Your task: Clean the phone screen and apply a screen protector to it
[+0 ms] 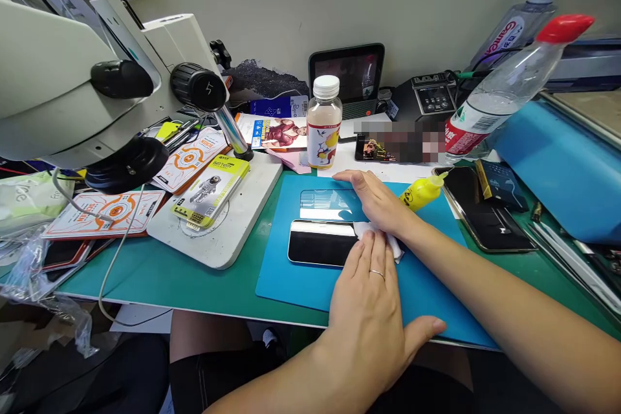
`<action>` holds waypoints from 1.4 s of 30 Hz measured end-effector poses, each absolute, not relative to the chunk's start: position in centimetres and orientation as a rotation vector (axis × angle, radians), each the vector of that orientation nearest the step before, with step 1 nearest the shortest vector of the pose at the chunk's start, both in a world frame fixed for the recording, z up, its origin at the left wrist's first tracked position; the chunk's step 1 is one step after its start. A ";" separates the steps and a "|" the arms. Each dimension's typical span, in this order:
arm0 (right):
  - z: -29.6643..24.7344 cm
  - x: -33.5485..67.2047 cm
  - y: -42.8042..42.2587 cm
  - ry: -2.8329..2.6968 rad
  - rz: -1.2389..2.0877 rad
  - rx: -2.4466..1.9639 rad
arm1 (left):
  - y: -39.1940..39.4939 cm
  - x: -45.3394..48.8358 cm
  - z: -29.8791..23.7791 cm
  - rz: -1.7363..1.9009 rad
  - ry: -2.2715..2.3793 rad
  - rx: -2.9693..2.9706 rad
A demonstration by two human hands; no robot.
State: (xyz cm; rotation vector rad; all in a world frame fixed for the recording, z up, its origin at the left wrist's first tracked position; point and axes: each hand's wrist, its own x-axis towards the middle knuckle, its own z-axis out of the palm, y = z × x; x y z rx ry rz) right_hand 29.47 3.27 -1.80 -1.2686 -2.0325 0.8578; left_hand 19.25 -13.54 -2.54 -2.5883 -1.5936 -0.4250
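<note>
My left hand (369, 297) lies palm down with its fingers straight, pressing on a crumpled white wipe (395, 247). The wipe covers the right end of a smartphone (323, 244), which rests dark screen up on a blue mat (291, 284). Just behind the phone is a clear screen protector (320, 204) with a dark border. My right hand (376, 200) is on its side at the protector's right end, its fingers stretched out to the left and the thumb apart. Beside my right wrist is a yellow squeeze bottle (423, 193) with a thin nozzle. Parts of the wipe are hidden under my hands.
A microscope (121, 90) on a white base (228, 239) occupies the left side, with boxed parts around it. A capped drink bottle (324, 123) stands behind the mat. To the right are another phone (480, 213), a red-capped bottle (514, 90) and a blue case (557, 168).
</note>
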 end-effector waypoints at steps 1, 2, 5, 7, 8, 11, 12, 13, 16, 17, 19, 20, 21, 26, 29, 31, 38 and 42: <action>-1.8 29.5 3.3 -2.033 0.861 -1.268 | -13.7 19.0 -2.6 -0.443 -1.587 -2.588; -1.8 29.5 3.3 -2.033 0.866 -1.267 | -13.8 18.8 -2.5 -0.463 -1.583 -2.587; -1.8 29.4 3.3 -2.035 0.879 -1.271 | -14.3 18.1 -2.4 -0.498 -1.595 -2.586; -1.8 29.4 3.3 -2.035 0.882 -1.275 | -14.7 17.7 -2.3 -0.506 -1.604 -2.587; -1.8 29.5 3.3 -2.035 0.881 -1.277 | -14.9 17.5 -2.3 -0.511 -1.604 -2.585; -1.8 29.5 3.3 -2.035 0.876 -1.281 | -15.7 16.7 -2.4 -0.525 -1.584 -2.574; -1.8 29.5 3.3 -2.036 0.876 -1.282 | -15.9 16.4 -2.4 -0.527 -1.572 -2.572; -1.8 29.5 3.3 -2.036 0.876 -1.282 | -16.2 16.0 -2.5 -0.527 -1.556 -2.574; -1.8 29.5 3.4 -2.039 0.878 -1.281 | -16.7 14.6 -2.8 -0.519 -1.512 -2.582; -1.8 29.5 3.4 -2.039 0.879 -1.282 | -16.9 14.0 -2.9 -0.510 -1.505 -2.580; -1.8 29.5 3.4 -2.036 0.880 -1.285 | -17.1 12.8 -3.1 -0.485 -1.513 -2.567; -1.8 29.6 3.4 -2.035 0.881 -1.288 | -17.2 12.1 -3.2 -0.471 -1.522 -2.560; -1.8 29.6 3.4 -2.034 0.881 -1.291 | -17.3 11.4 -3.3 -0.459 -1.530 -2.554; -1.8 29.6 3.5 -2.033 0.881 -1.302 | -17.6 7.6 -3.6 -0.398 -1.586 -2.520; -1.9 29.5 3.5 -2.033 0.879 -1.306 | -17.5 6.3 -3.6 -0.364 -1.627 -2.481; -1.9 29.5 3.5 -2.032 0.877 -1.305 | -17.2 6.1 -3.6 -0.343 -1.629 -2.482; -1.9 29.5 3.4 -2.020 0.875 -1.299 | -14.2 6.8 -3.4 -0.345 -1.621 -2.497; -2.0 29.5 3.5 -2.022 0.872 -1.288 | -11.9 7.3 -3.2 -0.348 -1.662 -2.518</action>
